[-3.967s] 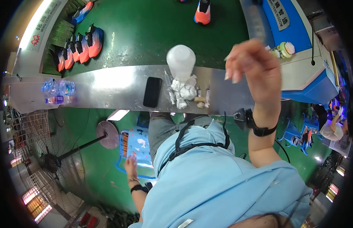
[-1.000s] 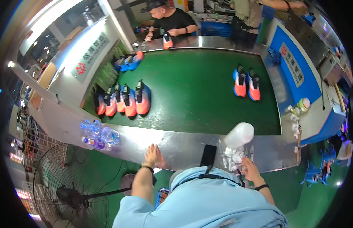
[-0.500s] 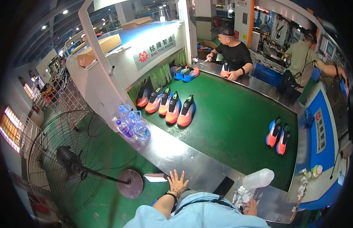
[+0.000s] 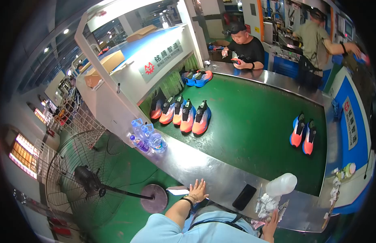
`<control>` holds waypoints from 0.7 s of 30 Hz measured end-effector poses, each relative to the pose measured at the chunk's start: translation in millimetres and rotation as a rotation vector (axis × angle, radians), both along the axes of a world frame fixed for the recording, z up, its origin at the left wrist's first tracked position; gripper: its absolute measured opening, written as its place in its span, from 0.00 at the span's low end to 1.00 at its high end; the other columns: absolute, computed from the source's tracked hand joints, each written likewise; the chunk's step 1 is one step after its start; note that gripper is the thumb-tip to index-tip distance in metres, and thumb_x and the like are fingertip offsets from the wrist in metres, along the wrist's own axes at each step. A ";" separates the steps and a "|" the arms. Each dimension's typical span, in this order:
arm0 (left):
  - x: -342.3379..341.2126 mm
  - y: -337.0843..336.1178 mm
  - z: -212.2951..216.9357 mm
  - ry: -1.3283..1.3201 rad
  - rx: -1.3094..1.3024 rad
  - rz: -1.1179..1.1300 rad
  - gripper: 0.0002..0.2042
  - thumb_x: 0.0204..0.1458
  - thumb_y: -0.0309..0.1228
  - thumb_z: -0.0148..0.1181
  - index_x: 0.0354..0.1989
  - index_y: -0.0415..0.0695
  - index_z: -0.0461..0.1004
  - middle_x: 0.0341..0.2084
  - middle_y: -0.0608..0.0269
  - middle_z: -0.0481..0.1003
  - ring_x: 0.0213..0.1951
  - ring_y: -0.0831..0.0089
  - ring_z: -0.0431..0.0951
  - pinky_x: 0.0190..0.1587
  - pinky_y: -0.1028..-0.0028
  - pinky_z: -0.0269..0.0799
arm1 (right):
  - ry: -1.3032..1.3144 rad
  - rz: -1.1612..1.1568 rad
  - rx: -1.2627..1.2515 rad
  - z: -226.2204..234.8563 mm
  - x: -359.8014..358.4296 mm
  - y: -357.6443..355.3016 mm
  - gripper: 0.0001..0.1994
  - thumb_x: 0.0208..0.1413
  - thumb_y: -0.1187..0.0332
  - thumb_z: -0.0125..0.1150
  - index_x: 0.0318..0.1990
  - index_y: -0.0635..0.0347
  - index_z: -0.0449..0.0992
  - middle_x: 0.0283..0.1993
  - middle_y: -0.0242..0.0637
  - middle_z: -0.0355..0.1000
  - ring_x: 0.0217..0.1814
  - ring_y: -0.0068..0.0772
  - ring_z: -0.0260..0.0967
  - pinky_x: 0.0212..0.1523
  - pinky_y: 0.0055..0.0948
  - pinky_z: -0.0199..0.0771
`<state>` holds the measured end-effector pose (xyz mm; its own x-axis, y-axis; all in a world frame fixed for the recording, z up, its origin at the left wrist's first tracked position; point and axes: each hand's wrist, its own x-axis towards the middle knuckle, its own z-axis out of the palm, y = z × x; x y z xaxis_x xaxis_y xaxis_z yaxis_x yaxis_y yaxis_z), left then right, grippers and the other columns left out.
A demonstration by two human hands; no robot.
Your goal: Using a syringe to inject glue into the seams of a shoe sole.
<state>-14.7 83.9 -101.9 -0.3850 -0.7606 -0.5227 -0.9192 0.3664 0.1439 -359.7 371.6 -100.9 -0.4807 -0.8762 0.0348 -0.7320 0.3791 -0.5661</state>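
My left hand (image 4: 199, 190) lies flat on the near metal edge of the workbench (image 4: 188, 162), fingers spread and holding nothing. To the right, my right hand (image 4: 270, 227) rests at the same edge beside crumpled white tissue (image 4: 267, 204), its fingers stretched out and partly visible. Between the hands lies a black phone (image 4: 244, 197). A white plastic bottle (image 4: 281, 184) rests on its side behind the tissue. On the green belt, several orange, white and blue sneakers (image 4: 201, 117) stand in a row at left. A pair of sneakers (image 4: 296, 131) stands at right.
Clear plastic bottles (image 4: 157, 141) stand on the left of the metal edge. A large floor fan (image 4: 88, 180) is at left. Blue sneakers (image 4: 202, 78) sit at the belt's far end. Across the belt, a co-worker (image 4: 246, 48) handles a shoe; another person (image 4: 313, 44) works by machines.
The view has shifted slightly. The co-worker across the belt has turned toward the belt and tilted the shoe in hand. My right hand shows more, its fingers extended; my left hand stays on the edge.
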 end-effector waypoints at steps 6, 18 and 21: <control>-17.0 -8.4 9.8 -0.149 0.130 -0.160 0.42 0.46 0.50 0.52 0.64 0.49 0.36 0.65 0.59 0.29 0.65 0.52 0.28 0.61 0.46 0.34 | -0.036 -0.076 -0.059 20.7 0.7 -3.9 0.25 0.37 0.79 0.49 0.50 0.64 0.64 0.53 0.48 0.58 0.56 0.52 0.52 0.58 0.47 0.51; -242.0 -94.0 61.0 1.050 0.678 0.591 0.19 0.54 0.31 0.46 0.54 0.43 0.59 0.49 0.62 0.67 0.51 0.71 0.67 0.51 0.72 0.63 | -0.125 -0.149 -0.235 64.0 -35.0 0.9 0.25 0.33 0.80 0.58 0.47 0.60 0.67 0.46 0.43 0.59 0.48 0.51 0.56 0.50 0.41 0.61; -322.5 -106.7 50.0 0.969 0.840 0.534 0.20 0.54 0.32 0.47 0.55 0.43 0.58 0.49 0.61 0.67 0.51 0.68 0.67 0.52 0.70 0.63 | -0.082 -0.306 -0.321 76.4 -37.8 -2.3 0.26 0.33 0.77 0.63 0.46 0.59 0.67 0.46 0.42 0.59 0.48 0.48 0.56 0.48 0.39 0.63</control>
